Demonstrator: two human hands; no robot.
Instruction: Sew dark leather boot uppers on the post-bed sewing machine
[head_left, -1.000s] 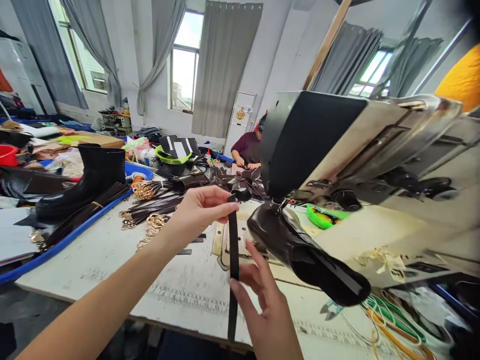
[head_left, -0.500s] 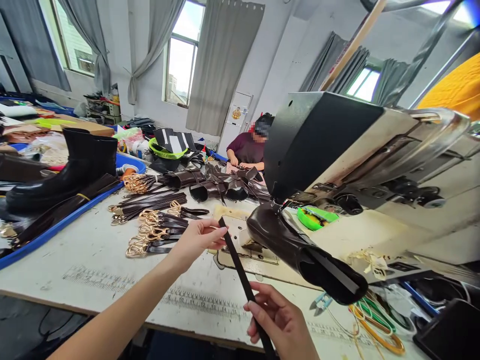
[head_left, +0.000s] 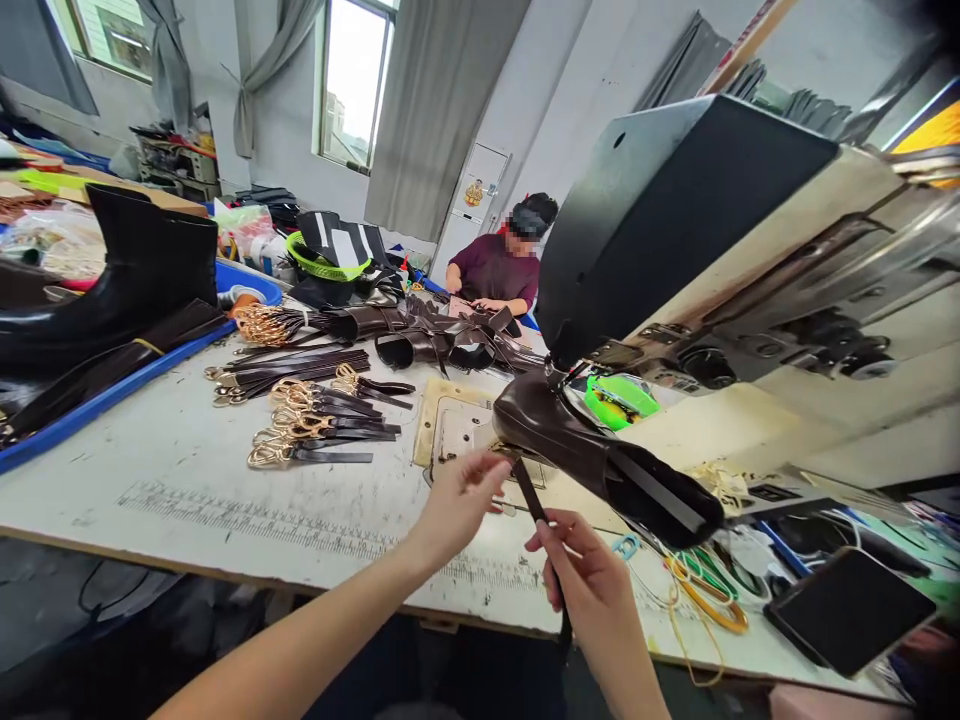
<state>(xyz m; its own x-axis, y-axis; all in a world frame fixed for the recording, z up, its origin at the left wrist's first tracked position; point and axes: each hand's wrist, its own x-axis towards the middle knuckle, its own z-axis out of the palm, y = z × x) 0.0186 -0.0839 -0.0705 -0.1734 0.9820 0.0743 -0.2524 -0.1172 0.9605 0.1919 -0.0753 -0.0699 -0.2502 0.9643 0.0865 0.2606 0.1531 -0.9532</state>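
Note:
A narrow dark leather strap (head_left: 529,490) runs slantwise between my hands, above the front of the sewing machine bed. My left hand (head_left: 466,495) pinches at its upper end, fingers closed. Lower down, my right hand (head_left: 589,575) grips the strap between thumb and fingers, and its tail hangs below the hand past the table edge. Just beyond my hands, a dark brown leather boot upper (head_left: 559,435) sits under the head of the sewing machine (head_left: 675,240), its open end tilted toward the lower right.
Straps with gold clasps (head_left: 300,425) lie in rows at left. A black boot (head_left: 150,260) stands by a blue tray (head_left: 135,385). More leather uppers (head_left: 420,345) are piled behind. At right lie cords (head_left: 712,590) and a dark tablet-like slab (head_left: 851,610). A co-worker (head_left: 499,255) sits opposite.
My view has shifted. Both hands have moved right, and my left hand has come closer to my right, leaving a shorter length of strap between them.

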